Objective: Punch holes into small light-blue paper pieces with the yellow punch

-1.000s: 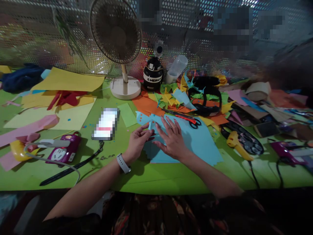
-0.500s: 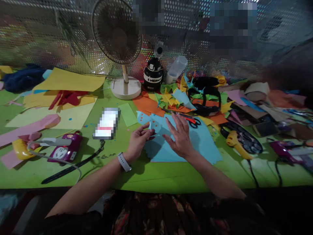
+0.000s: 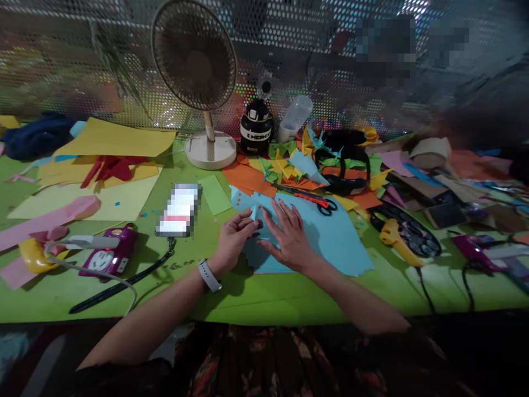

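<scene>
My left hand, with a white watch on the wrist, pinches a small light-blue paper piece between thumb and fingers. Its exact shape is partly hidden by the fingers. Just to the right, my right hand is spread flat with fingers apart, over a stack of blue paper sheets; whether it presses on them I cannot tell. Blue paper with small orange dots lies at the stack's upper left. Scissors with red-and-black handles rest on the upper edge of the sheets.
A desk fan, a black jar and a clear bottle stand at the back. Colourful folded paper pieces are heaped beyond the sheets. A phone lies left, a yellow-handled tool with a cord right.
My right hand has moved left and a little down, closer to my left hand. The small blue piece now looks narrower, and its orange dots no longer show. My left hand has barely moved.
</scene>
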`<action>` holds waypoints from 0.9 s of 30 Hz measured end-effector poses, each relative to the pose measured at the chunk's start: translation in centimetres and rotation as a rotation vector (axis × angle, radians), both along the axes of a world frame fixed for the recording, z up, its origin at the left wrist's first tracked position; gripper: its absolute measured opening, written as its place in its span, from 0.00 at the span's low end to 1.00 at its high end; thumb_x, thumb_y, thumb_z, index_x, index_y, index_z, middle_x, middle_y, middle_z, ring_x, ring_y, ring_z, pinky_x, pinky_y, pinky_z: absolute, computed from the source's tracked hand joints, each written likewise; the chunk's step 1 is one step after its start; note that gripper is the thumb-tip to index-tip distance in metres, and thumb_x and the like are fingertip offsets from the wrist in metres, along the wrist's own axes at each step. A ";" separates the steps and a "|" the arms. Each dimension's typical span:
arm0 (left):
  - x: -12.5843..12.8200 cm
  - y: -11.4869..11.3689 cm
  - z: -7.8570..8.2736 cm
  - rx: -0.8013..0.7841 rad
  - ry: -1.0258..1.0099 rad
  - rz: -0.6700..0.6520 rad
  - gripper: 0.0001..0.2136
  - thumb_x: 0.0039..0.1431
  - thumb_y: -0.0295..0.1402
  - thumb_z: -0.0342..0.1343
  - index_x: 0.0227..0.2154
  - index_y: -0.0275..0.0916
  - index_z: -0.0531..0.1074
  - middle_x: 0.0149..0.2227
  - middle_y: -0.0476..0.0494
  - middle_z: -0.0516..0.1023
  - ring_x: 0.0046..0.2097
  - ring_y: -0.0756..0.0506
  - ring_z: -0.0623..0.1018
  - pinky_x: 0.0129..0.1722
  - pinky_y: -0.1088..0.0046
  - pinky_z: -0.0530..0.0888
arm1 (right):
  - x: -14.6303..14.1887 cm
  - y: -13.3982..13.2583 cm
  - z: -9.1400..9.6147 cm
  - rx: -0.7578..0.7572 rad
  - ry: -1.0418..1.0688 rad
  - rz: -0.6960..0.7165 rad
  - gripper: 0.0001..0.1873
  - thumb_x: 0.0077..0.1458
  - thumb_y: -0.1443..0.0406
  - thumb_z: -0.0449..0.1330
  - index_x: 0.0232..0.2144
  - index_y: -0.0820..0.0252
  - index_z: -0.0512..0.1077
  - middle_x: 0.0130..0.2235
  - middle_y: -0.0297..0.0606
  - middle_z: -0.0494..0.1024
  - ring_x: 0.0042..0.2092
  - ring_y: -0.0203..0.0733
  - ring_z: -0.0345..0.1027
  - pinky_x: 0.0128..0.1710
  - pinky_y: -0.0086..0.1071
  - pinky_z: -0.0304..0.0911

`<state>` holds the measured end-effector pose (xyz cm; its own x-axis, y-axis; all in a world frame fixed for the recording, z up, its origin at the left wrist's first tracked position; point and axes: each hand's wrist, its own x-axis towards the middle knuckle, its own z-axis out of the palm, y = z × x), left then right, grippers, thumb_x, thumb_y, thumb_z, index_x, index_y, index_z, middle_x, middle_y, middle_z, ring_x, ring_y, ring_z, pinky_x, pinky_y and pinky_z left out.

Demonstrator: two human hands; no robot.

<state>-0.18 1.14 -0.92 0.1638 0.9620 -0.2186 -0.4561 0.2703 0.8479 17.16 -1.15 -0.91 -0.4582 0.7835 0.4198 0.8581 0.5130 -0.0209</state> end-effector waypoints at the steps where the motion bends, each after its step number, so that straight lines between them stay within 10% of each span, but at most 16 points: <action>1: 0.0 0.0 0.0 -0.004 0.005 -0.002 0.21 0.45 0.33 0.71 0.43 0.36 0.75 0.30 0.50 0.79 0.36 0.48 0.80 0.35 0.75 0.75 | 0.0 0.0 0.0 -0.004 0.001 -0.002 0.37 0.64 0.47 0.47 0.66 0.61 0.54 0.71 0.49 0.46 0.71 0.54 0.36 0.67 0.55 0.41; 27: 0.0 0.1 -0.7 -0.065 -0.088 -0.028 0.21 0.44 0.32 0.71 0.43 0.38 0.75 0.31 0.50 0.81 0.35 0.50 0.80 0.42 0.71 0.76 | -0.4 0.0 0.1 -0.503 0.635 0.052 0.35 0.65 0.43 0.39 0.66 0.51 0.56 0.70 0.39 0.50 0.71 0.48 0.40 0.69 0.50 0.42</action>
